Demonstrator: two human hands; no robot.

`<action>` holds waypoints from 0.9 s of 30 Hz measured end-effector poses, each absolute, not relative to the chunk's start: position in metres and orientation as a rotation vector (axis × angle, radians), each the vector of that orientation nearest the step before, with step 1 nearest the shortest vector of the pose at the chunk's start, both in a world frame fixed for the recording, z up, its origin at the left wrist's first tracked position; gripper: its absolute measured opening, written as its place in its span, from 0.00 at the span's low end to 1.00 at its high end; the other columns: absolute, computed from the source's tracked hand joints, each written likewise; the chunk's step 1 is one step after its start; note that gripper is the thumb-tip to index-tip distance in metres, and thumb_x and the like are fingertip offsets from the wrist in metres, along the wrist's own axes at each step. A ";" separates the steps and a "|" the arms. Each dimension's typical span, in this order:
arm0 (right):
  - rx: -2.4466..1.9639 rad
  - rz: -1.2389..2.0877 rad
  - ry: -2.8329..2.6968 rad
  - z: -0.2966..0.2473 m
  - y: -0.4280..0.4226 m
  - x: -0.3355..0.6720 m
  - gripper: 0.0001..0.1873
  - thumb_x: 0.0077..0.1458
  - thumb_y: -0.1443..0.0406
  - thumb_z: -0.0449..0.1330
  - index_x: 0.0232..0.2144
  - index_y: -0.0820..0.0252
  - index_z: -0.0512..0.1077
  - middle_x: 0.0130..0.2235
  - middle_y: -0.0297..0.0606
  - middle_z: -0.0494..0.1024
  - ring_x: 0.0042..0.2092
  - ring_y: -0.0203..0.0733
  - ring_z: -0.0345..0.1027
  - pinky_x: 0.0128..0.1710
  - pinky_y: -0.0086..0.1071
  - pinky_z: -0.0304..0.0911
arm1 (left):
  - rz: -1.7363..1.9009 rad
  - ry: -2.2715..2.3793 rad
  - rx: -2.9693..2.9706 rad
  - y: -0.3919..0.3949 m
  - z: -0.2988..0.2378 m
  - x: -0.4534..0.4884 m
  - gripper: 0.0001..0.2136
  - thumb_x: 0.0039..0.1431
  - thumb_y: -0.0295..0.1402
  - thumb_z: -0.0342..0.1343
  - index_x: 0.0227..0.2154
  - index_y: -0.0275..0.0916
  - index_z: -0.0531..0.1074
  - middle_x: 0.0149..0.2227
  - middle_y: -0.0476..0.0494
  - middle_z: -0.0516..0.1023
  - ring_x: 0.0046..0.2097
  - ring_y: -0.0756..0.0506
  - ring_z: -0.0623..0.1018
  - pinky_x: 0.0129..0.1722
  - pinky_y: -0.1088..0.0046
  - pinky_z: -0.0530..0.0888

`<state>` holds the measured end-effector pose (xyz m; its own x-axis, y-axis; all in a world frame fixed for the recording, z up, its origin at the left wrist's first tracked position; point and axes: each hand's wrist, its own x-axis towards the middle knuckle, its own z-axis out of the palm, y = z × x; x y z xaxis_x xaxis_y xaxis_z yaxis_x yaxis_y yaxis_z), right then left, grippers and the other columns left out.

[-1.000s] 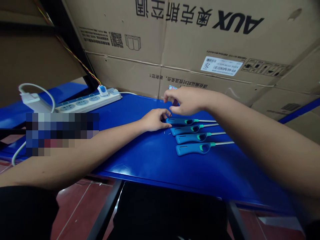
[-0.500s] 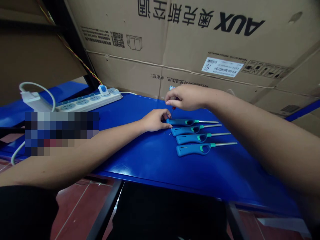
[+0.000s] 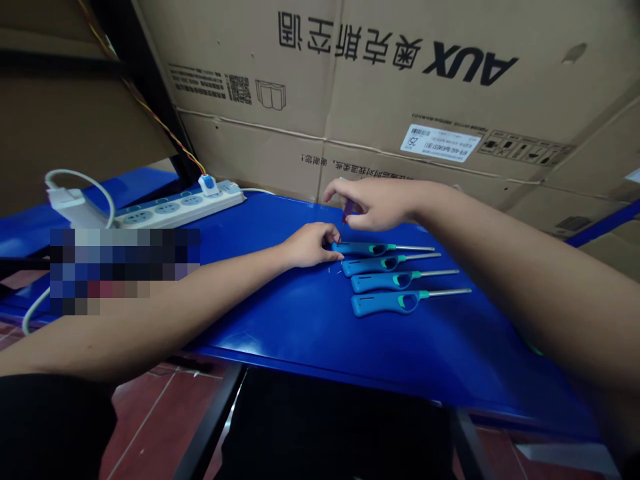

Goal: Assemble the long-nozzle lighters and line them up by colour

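Observation:
Several blue gas lighters with long metal nozzles lie side by side on the blue table (image 3: 280, 307). My left hand (image 3: 311, 245) pinches the handle end of the farthest lighter (image 3: 357, 249) between thumb and fingers. Just above that end, my right hand (image 3: 375, 203) holds a small screwdriver (image 3: 349, 209) with a reddish-purple handle, pointing down; its tip is too fine to make out. The index finger is raised and bent over the handle. Nearest to me is another lighter (image 3: 385, 304). Thin white slivers (image 3: 339, 271) lie beside my left thumb.
A large cardboard box (image 3: 240, 40) stands along the table's back edge. On the left are a white power strip (image 3: 185, 208) with plugs and cables and a blurred-out patch. Black metal frame bars (image 3: 213, 427) and my dark-clothed legs are below the front edge.
My right hand has opened its grip somewhat, the index finger lifting, and the screwdriver's handle shows more. My left hand stays on the farthest lighter. The view has shifted slightly.

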<state>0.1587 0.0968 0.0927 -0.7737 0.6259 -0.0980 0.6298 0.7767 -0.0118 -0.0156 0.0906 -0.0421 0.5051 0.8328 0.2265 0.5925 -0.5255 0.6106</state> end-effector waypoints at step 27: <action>1.013 0.140 2.880 0.093 0.090 0.157 0.15 0.62 0.59 0.55 0.47 0.58 0.74 0.37 0.40 0.81 0.34 0.41 0.68 0.31 0.32 0.53 | 0.446 1.289 2.384 0.096 -0.029 -0.010 0.15 0.48 0.45 0.65 0.32 0.40 0.71 0.33 0.47 0.76 0.34 0.46 0.73 0.31 0.72 0.64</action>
